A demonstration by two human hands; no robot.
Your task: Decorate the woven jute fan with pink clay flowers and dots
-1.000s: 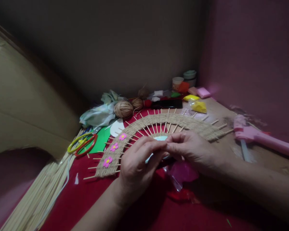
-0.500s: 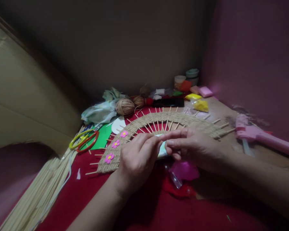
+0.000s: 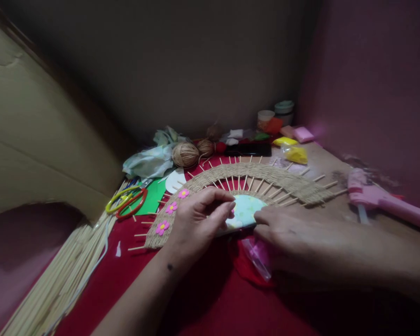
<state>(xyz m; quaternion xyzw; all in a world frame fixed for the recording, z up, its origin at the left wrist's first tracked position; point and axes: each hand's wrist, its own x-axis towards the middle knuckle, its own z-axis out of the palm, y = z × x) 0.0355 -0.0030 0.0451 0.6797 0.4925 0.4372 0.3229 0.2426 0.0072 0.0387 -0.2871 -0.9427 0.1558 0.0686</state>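
A woven twine fan with thin stick ribs (image 3: pixel 238 171) lies in front of me. Several pink clay flowers with yellow centres (image 3: pixel 171 207) sit on its left part. Pale blue-green patterned cloth covers the half-round centre (image 3: pixel 247 210). My left hand (image 3: pixel 199 219) is over the left of that centre, thumb and forefinger pinching a small bit of pink clay (image 3: pixel 232 213). Just right of it, my right hand (image 3: pixel 283 233) has curled fingers over a plastic packet of pink clay (image 3: pixel 256 252) below the fan. The hand hides part of this packet and its own fingertips.
Scissors (image 3: pixel 130 200) lie on green sheet material (image 3: pixel 154 196) at left, near a bundle of sticks (image 3: pixel 52 284). Twine balls (image 3: pixel 185 154), a dark phone (image 3: pixel 248 149) and yellow clay packets (image 3: pixel 296 155) are behind the fan. A pink glue gun (image 3: pixel 374 193) lies right.
My hands have come apart. The right has dropped from the left hand's fingertips to the pink clay packet, uncovering more of the fan's cloth centre. The view has shifted slightly.
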